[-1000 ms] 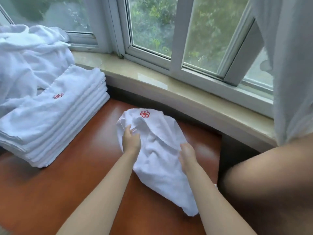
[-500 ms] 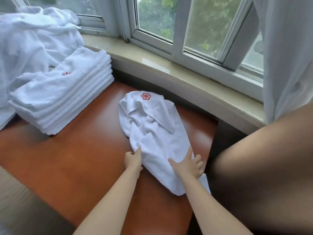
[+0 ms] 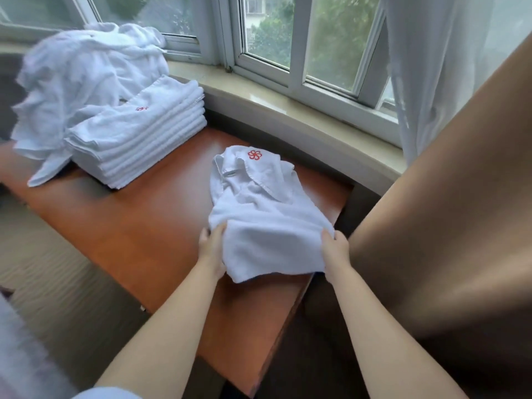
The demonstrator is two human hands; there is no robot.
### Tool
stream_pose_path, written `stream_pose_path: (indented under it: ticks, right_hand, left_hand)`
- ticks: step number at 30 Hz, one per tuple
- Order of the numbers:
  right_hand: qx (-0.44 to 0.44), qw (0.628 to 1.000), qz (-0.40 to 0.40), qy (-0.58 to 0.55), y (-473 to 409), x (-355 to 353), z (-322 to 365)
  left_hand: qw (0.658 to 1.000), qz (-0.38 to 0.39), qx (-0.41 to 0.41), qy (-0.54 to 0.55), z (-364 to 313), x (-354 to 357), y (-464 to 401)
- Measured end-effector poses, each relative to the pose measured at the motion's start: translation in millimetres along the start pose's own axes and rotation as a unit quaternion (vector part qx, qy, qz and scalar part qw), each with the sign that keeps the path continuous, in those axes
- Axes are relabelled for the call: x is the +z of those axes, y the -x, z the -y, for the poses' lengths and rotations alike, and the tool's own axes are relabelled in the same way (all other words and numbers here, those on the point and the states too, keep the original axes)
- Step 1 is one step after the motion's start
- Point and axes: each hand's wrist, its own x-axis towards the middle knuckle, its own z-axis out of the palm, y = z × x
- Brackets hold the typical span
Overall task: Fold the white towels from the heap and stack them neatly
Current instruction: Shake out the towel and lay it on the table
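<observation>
Heap (image 3: 80,82) far left on table (image 3: 138,231), touching stack (image 3: 138,133). Soft, light, limp towel (image 3: 259,214) at centre, gripped by left hand (image 3: 211,249) and right hand (image 3: 335,249) at opposite near edges. Best held at corners to prevent sagging.

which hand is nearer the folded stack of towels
Left. The left hand grips the towel's left edge, on the stack's side; the right hand grips its far edge.
</observation>
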Motion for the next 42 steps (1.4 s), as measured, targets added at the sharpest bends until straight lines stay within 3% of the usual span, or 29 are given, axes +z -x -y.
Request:
stream_pose_path:
  ticks: [1,3,5,7,10,12,15,17,20,22,24,25,26,28,30,31,34,37,40,42]
  right_hand:
    - [0.003,1.0,-0.007,0.014,3.4,-8.8,-1.2]
    - [0.076,0.991,0.109,0.024,17.9,-23.5,-12.1]
    - [0.192,0.933,0.289,0.099,45.0,-32.2,-31.3]
    - [0.195,0.886,0.385,0.17,60.7,-35.1,-47.8]
    - [0.104,0.927,0.332,0.139,66.5,-36.8,-52.0]
    - [0.072,0.943,0.284,0.155,68.7,-41.4,-55.2]
    - [0.04,0.936,0.268,0.222,80.3,-45.4,-81.7]
    - [0.017,0.93,0.274,0.243,91.3,-38.5,-99.3]
    - [-0.034,0.927,0.261,0.268,101.8,-15.0,-112.2]
    - [-0.047,0.908,0.242,0.337,105.4,-2.1,-114.3]
    - [-0.066,0.878,0.217,0.421,104.4,4.4,-115.9]
    - [-0.067,0.881,0.196,0.426,104.7,5.0,-115.7]
    - [-0.061,0.903,0.162,0.392,104.0,5.0,-115.8]
    - [-0.019,0.975,0.034,0.217,103.8,2.1,-112.6]
    - [0.03,0.994,-0.095,0.045,102.2,-7.0,-108.1]
    - [0.046,0.991,-0.122,0.019,100.4,-12.5,-108.8]
    - [0.077,0.99,-0.11,0.038,102.9,-21.5,-115.5]
    - [0.038,0.987,0.0,0.157,117.7,-13.9,-116.2]
    - [-0.084,0.948,0.091,0.295,126.4,1.5,-117.0]
    - [-0.193,0.884,0.085,0.416,127.9,8.2,-120.1]
  left_hand:
    - [1.0,0.002,-0.002,0.006,-2.9,-6.3,7.9]
    - [0.999,0.003,-0.036,0.01,4.5,-19.1,26.6]
    - [0.994,-0.001,-0.103,0.043,22.0,-32.5,44.9]
    - [0.986,0.012,-0.162,0.035,35.0,-42.0,60.8]
    - [0.969,0.025,-0.195,-0.15,49.4,-45.6,79.0]
    - [0.943,0.022,-0.163,-0.289,64.3,-44.4,86.7]
    - [0.892,-0.001,-0.088,-0.443,93.8,-45.6,93.6]
    - [0.843,-0.065,-0.049,-0.532,107.8,-51.8,95.1]
    - [0.85,-0.133,0.009,-0.51,114.4,-62.6,94.5]
    - [0.887,-0.143,0.028,-0.438,108.1,-68.2,91.6]
    - [0.935,-0.179,0.024,-0.305,94.7,-74.2,89.3]
    - [0.949,-0.21,0.02,-0.235,88.1,-78.7,90.0]
    - [0.951,-0.245,0.025,-0.189,81.7,-84.6,91.5]
    - [0.925,-0.32,0.052,-0.199,73.1,-99.0,99.5]
    - [0.892,-0.388,0.067,-0.223,75.1,-109.9,112.1]
    - [0.884,-0.404,0.061,-0.225,81.0,-112.1,118.0]
    - [0.896,-0.372,0.005,-0.245,104.6,-104.4,137.9]
    - [0.873,-0.306,0.008,-0.379,117.5,-92.0,146.7]
    - [0.818,-0.262,0.154,-0.488,118.4,-87.6,146.7]
    - [0.74,-0.208,0.293,-0.568,120.6,-92.3,136.1]
